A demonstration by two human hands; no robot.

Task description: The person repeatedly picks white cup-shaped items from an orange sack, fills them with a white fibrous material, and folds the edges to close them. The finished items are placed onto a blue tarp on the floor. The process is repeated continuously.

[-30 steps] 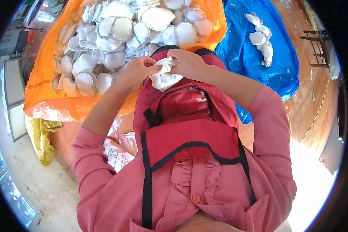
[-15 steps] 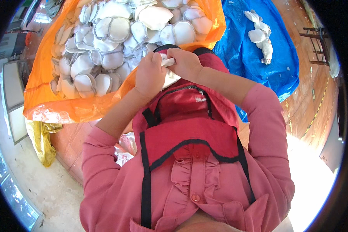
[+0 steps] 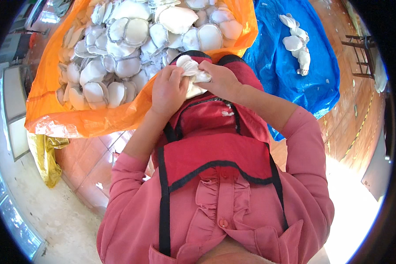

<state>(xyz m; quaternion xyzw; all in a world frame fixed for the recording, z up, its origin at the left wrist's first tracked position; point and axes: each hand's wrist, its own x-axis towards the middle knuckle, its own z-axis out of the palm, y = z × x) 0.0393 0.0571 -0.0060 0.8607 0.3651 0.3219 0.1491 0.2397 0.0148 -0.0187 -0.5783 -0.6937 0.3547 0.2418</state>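
Observation:
Above my lap, both hands hold one soft white cloth piece point(image 3: 192, 75). My left hand point(image 3: 168, 89) wraps its fingers round the left side of it. The fingers of my right hand point(image 3: 222, 81) pinch it from the right. A rounded end of the cloth piece sticks up between the hands; part of it is hidden by my fingers. Just beyond, a large orange plastic sheet point(image 3: 90, 124) holds a heap of flat, rounded white fabric pieces point(image 3: 128, 31), many with grey frayed edges.
A blue plastic sheet point(image 3: 314, 94) lies at the right, with several white stuffed cloth pieces point(image 3: 302, 55) in a row on it. A yellow bag point(image 3: 46, 165) is on the floor at the left. At the far right stands a dark wooden chair or rack point(image 3: 361, 57).
The white cloth piece now shows more between my hands, its rounded end raised. My hands have moved slightly apart, and my left forearm has shifted right.

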